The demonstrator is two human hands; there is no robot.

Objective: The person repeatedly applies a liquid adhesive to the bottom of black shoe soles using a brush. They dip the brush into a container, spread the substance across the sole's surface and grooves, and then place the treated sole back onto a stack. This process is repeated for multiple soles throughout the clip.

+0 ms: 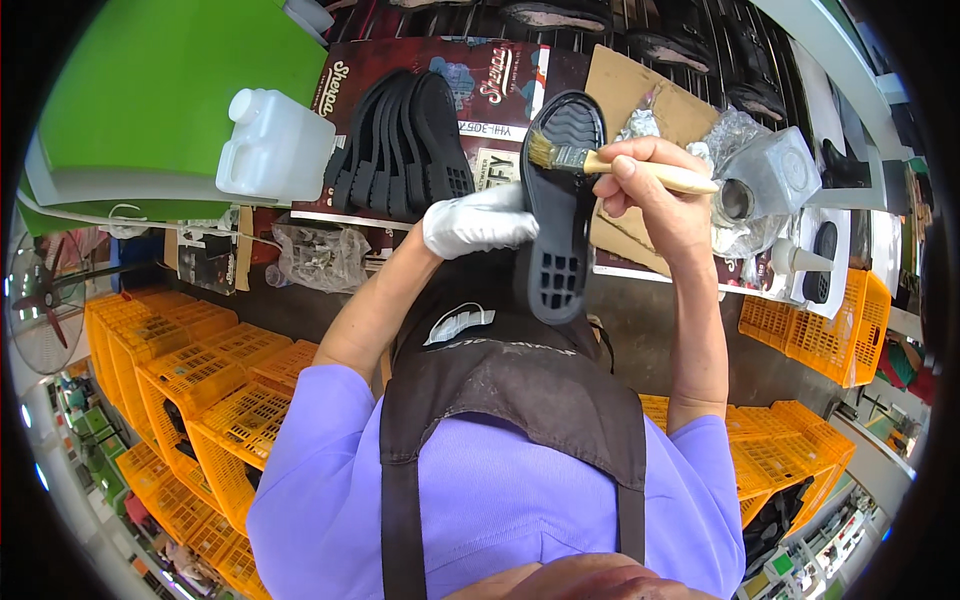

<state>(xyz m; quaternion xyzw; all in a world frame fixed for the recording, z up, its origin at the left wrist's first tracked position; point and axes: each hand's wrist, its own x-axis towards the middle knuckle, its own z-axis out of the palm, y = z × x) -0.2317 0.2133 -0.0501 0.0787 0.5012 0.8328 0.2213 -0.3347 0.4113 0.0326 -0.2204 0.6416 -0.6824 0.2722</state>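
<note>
A black shoe sole is held up in front of me, its hollow inner side facing up. My left hand, in a white glove, grips the sole's left edge near its middle. In my bare right hand is a paintbrush with a pale wooden handle. Its bristles rest on the upper left part of the sole, where the surface looks glossy and wet. Several more black soles stand in a row on flattened printed cardboard left of the held one.
A white plastic jug stands at the left by a green surface. Cut-open clear plastic container lies at the right on brown cardboard, near a white nozzle bottle. Orange crates flank me. Shoes sit on a far rack.
</note>
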